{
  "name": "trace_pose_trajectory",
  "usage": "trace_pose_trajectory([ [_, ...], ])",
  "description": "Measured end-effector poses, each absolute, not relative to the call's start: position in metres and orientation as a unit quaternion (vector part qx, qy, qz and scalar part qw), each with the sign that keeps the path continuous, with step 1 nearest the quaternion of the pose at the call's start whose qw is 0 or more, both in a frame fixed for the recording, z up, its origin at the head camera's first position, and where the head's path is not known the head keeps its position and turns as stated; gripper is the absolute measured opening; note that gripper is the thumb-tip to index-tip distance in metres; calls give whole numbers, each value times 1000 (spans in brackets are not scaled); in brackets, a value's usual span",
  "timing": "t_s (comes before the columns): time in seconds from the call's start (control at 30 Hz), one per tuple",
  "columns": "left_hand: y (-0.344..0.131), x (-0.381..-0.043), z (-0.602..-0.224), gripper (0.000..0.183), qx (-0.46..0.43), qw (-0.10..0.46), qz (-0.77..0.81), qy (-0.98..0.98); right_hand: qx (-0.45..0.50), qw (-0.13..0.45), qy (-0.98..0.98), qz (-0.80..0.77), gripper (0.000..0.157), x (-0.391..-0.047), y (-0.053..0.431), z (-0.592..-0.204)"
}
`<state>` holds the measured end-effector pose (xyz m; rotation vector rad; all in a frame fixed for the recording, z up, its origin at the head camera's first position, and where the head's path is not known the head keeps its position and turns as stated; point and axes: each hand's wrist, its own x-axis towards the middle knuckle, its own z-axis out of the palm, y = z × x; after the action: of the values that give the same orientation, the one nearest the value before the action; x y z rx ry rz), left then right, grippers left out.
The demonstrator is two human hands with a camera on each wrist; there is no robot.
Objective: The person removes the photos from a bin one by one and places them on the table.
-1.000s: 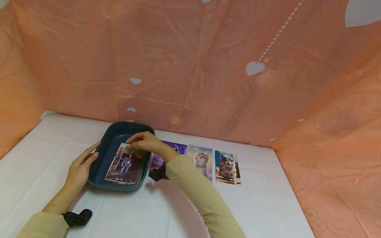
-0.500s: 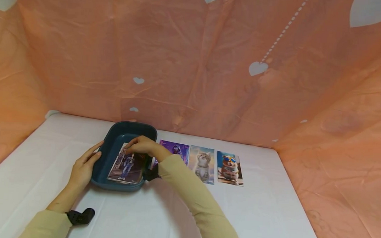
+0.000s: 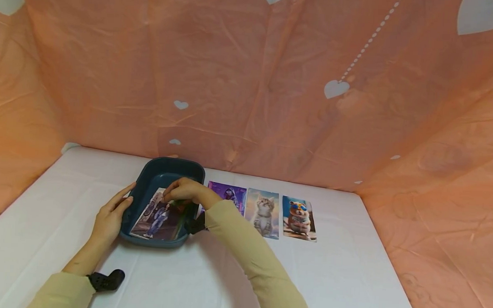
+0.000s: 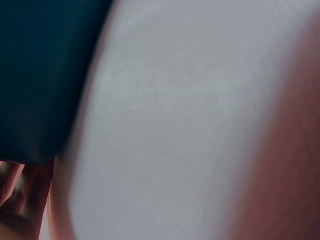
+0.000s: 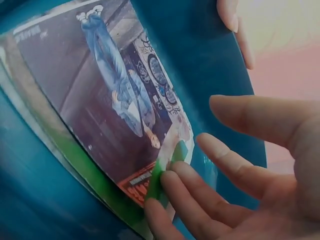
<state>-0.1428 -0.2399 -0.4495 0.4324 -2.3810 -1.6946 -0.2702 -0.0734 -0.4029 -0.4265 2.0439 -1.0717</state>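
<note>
A dark teal tray point(image 3: 163, 174) stands at the left of the table with a small stack of picture cards in it. The top card point(image 3: 158, 223) shows a standing figure in blue clothes; greenish card edges point(image 5: 80, 160) show beneath it in the right wrist view. My left hand point(image 3: 110, 216) rests against the tray's left side, fingers extended at its rim. Inside the tray, my right hand point(image 3: 186, 191) touches the cards' far edge with its fingertips point(image 5: 172, 182). Its thumb stands apart from them.
To the right of the tray lie a purple card point(image 3: 234, 195), partly behind the right arm, a kitten card point(image 3: 263, 212) and a hamster card point(image 3: 299, 218) in a row. The white-covered table point(image 3: 340, 277) meets an orange cloth backdrop point(image 3: 248, 103) with white hearts.
My right hand has moved slightly lower over the cards. The top card has turned and slid toward the tray's near left corner. My left hand keeps its place at the tray.
</note>
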Motion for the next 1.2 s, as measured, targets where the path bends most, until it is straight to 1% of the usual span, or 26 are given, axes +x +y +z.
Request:
trace_pose_trajectory([
  [0.3, -238, -142, -450, 51, 147, 92, -571, -803, -187, 417, 797, -394, 30, -269, -71, -401],
  [0.43, -238, -143, -450, 51, 147, 88, -573, -802, -196, 417, 792, -400, 29, -268, -72, -403],
  [0.7, -240, -142, -451, 52, 144, 88, -573, -802, -235, 381, 799, -402, 29, -267, -70, -406],
  [0.97, -240, -142, -452, 51, 139, 88, -571, -804, -272, 370, 781, -423, 29, -264, -67, -407],
  [1.2, -241, -142, -451, 51, 140, 91, -569, -805, -271, 334, 765, -479, 30, -262, -61, -404],
])
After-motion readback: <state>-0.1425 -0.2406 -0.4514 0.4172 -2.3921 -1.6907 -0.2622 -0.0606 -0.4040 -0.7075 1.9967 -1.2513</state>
